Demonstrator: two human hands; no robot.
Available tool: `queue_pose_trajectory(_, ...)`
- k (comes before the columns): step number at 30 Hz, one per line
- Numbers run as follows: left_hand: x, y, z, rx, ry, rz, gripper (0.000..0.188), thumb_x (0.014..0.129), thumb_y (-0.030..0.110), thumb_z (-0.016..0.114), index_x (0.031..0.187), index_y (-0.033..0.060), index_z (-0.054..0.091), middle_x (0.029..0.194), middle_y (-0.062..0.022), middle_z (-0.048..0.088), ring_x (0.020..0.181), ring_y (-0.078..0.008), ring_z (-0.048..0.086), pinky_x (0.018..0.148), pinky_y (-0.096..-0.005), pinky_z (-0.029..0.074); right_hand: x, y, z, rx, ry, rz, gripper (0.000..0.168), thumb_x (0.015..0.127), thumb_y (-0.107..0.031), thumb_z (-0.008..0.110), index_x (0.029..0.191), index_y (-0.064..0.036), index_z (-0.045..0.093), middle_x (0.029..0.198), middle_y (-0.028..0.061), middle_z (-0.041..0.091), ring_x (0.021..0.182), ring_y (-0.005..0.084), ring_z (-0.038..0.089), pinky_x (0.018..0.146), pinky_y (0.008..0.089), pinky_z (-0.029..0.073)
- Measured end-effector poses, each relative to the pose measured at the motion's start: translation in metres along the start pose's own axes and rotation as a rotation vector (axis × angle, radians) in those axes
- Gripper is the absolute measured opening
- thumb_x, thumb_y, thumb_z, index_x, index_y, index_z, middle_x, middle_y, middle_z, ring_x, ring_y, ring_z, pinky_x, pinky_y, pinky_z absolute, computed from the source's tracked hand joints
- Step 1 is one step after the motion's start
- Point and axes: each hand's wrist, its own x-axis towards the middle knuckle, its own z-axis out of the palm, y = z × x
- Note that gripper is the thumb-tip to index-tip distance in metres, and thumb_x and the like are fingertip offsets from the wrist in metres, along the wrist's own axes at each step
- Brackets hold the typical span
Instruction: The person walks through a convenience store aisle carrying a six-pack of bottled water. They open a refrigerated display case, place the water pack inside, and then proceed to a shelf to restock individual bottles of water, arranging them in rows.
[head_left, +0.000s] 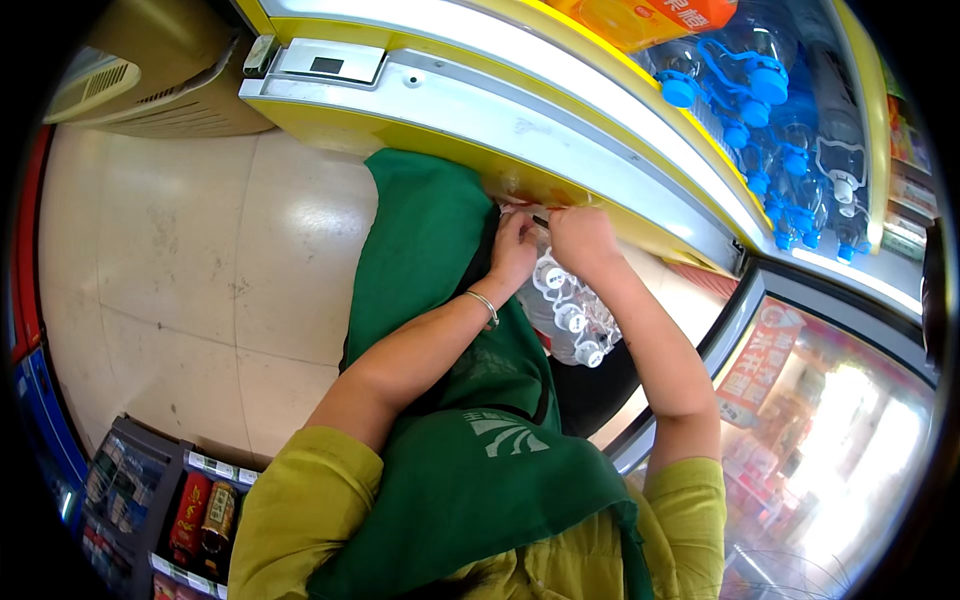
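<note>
A pack of large clear plastic bottles (571, 319) with white caps and carry handles stands between my legs, against the yellow base of a shelf unit. At its far end, my left hand (514, 244) has its fingers curled on the clear wrap with red print (517, 208). My right hand (585, 238) is closed in a fist just to the right. From it a dark narrow object (540, 221) points towards my left fingers; most of it is hidden in the fist. My forearms and right hand cover part of the pack. A green apron (420, 240) drapes over my left leg.
Above the base, blue-capped water bottles (769, 82) and an orange carton (652, 16) fill the shelf. A glass cooler door (817, 435) is at right. Behind on the left stands a drinks rack (169, 480) on the tiled floor (172, 247).
</note>
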Motion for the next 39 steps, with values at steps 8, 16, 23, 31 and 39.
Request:
queue_pose_trajectory(8, 0.000, 0.001, 0.000, -0.066, 0.033, -0.023, 0.004, 0.077, 0.000, 0.056, 0.080, -0.0010, 0.054, 0.083, -0.0146, 0.052, 0.075, -0.0278, 0.054, 0.069, -0.0355, 0.045, 0.004, 0.001, 0.003, 0.021, -0.030, 0.025, 0.012, 0.070, -0.008, 0.055, 0.073, -0.003, 0.066, 0.072, 0.0164, 0.066, 0.068, 0.0297, 0.066, 0.060, 0.0386, 0.052)
queue_pose_trajectory(16, -0.002, -0.003, -0.002, -0.061, 0.030, 0.077, 0.003, 0.083, 0.002, 0.054, 0.083, -0.0003, 0.054, 0.081, -0.0094, 0.052, 0.075, -0.0195, 0.051, 0.069, -0.0301, 0.043, 0.005, 0.000, 0.012, 0.047, -0.064, 0.053, 0.012, 0.069, -0.008, 0.056, 0.072, -0.003, 0.067, 0.074, 0.0173, 0.066, 0.072, 0.0303, 0.066, 0.062, 0.0393, 0.052)
queue_pose_trajectory(23, -0.003, -0.015, 0.000, -0.239, -0.048, -0.058, 0.006, 0.090, 0.004, 0.047, 0.087, 0.0053, 0.052, 0.079, 0.0011, 0.048, 0.074, -0.0086, 0.045, 0.068, -0.0230, 0.039, -0.011, 0.008, -0.007, 0.049, -0.133, 0.084, 0.014, 0.070, -0.006, 0.056, 0.076, -0.003, 0.068, 0.078, 0.0168, 0.067, 0.075, 0.0293, 0.066, 0.066, 0.0383, 0.053)
queue_pose_trajectory(31, -0.003, 0.007, -0.014, -0.620, -0.028, -0.304, 0.013, 0.090, 0.007, 0.046, 0.078, 0.0099, 0.049, 0.074, 0.0044, 0.044, 0.069, -0.0064, 0.038, 0.064, -0.0202, 0.034, -0.044, 0.012, -0.003, 0.054, -0.031, 0.093, 0.011, 0.071, -0.008, 0.055, 0.074, -0.004, 0.064, 0.071, 0.0155, 0.065, 0.070, 0.0283, 0.066, 0.061, 0.0377, 0.051)
queue_pose_trajectory(39, 0.001, 0.042, -0.040, 0.261, -0.240, 0.223, 0.013, 0.081, 0.017, 0.063, 0.081, 0.0043, 0.065, 0.081, -0.0081, 0.057, 0.084, -0.0214, 0.053, 0.075, -0.0315, 0.042, -0.108, 0.019, 0.014, 0.324, 0.492, 0.257, 0.005, 0.073, -0.008, 0.061, 0.076, -0.004, 0.058, 0.066, 0.0101, 0.060, 0.067, 0.0262, 0.060, 0.060, 0.0381, 0.049)
